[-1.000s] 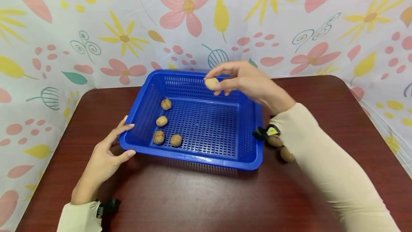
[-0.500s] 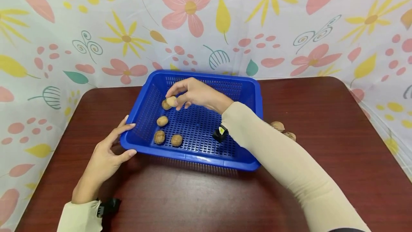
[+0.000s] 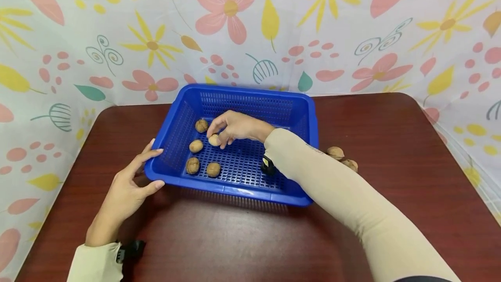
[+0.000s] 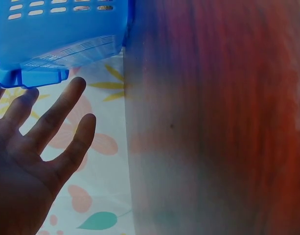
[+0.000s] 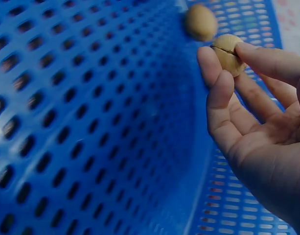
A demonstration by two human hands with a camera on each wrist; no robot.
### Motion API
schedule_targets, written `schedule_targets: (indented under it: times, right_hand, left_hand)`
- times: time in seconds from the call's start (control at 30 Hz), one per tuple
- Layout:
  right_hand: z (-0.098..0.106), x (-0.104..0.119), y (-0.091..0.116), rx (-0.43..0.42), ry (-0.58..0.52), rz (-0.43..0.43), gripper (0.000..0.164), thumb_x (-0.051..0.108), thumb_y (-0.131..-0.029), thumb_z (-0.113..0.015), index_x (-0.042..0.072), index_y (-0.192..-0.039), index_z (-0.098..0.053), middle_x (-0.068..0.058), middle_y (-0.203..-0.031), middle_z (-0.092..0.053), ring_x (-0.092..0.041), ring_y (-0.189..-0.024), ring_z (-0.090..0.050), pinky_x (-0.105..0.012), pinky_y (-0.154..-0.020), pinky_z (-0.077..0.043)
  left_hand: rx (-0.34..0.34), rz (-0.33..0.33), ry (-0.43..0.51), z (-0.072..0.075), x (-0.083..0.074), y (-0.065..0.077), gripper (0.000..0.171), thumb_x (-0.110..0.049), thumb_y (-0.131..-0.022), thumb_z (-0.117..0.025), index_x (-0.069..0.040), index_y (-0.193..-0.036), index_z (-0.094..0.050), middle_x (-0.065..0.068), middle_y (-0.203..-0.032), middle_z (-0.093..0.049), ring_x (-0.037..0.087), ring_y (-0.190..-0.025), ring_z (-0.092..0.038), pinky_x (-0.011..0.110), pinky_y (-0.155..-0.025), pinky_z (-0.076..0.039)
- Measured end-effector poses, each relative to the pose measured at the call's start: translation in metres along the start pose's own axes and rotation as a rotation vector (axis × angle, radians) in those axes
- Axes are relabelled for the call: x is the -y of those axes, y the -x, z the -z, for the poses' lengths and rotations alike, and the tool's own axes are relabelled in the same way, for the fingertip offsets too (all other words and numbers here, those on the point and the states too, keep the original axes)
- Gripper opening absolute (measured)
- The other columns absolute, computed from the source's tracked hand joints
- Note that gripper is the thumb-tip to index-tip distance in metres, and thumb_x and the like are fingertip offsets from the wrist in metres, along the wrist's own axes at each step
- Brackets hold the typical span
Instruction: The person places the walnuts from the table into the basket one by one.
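My right hand (image 3: 239, 126) pinches a pale walnut (image 3: 214, 139) between thumb and fingertips, inside the blue plastic basket (image 3: 242, 191). A dark seam shows across the held walnut (image 5: 228, 55) in the right wrist view. Along the basket's left side lie several loose walnuts: one at the back (image 3: 201, 125), a smoother light one (image 3: 196, 146), and two nearer the front, a left walnut (image 3: 192, 166) and a right walnut (image 3: 213, 169). At the basket's left front corner my left hand (image 3: 127, 190) rests its spread, fairly straight fingers by the rim.
To the right of the basket, a walnut (image 3: 335, 152) and another walnut (image 3: 350, 165) sit on the dark red-brown table (image 3: 219, 247), partly behind the right sleeve (image 3: 344, 190). A flower-printed cloth (image 3: 235, 55) hangs behind the table.
My right hand has carried the pale walnut leftward and down from above the basket's back rim into the basket, among the other walnuts. The left hand has stayed at the corner.
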State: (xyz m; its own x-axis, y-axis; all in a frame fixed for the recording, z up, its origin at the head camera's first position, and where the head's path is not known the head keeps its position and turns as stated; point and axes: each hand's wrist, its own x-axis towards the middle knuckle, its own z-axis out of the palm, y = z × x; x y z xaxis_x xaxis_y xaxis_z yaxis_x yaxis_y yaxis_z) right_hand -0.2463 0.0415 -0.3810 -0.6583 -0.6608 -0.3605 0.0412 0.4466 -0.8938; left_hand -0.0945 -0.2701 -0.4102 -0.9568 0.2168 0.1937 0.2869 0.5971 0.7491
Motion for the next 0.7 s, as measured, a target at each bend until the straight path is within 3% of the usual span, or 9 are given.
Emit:
schedule_targets:
  times: [0.23,0.7]
  right_hand:
    - [-0.008,-0.008,-0.005,0.017,0.059,-0.044,0.030,0.000,-0.095,-0.071,0.006,-0.124,-0.075,-0.011,-0.138,-0.068,-0.026,-0.091,-0.075,-0.036,-0.082,-0.060]
    - [-0.012,-0.008,-0.007,0.035,0.104,-0.047,0.031,-0.001,-0.094,-0.071,0.009,-0.123,-0.076,-0.010,-0.140,-0.069,-0.025,-0.090,-0.076,-0.033,-0.078,-0.059]
  left_hand:
    - [0.004,0.004,-0.001,0.000,-0.001,0.000,0.069,-0.006,-0.090,-0.082,-0.019,-0.152,-0.055,0.001,-0.171,-0.034,-0.014,-0.114,-0.053,0.003,-0.091,-0.046]
    - [0.008,0.006,-0.014,0.000,-0.001,0.000,0.068,-0.007,-0.091,-0.081,-0.020,-0.153,-0.054,0.002,-0.171,-0.034,-0.014,-0.114,-0.053,0.003,-0.092,-0.044]
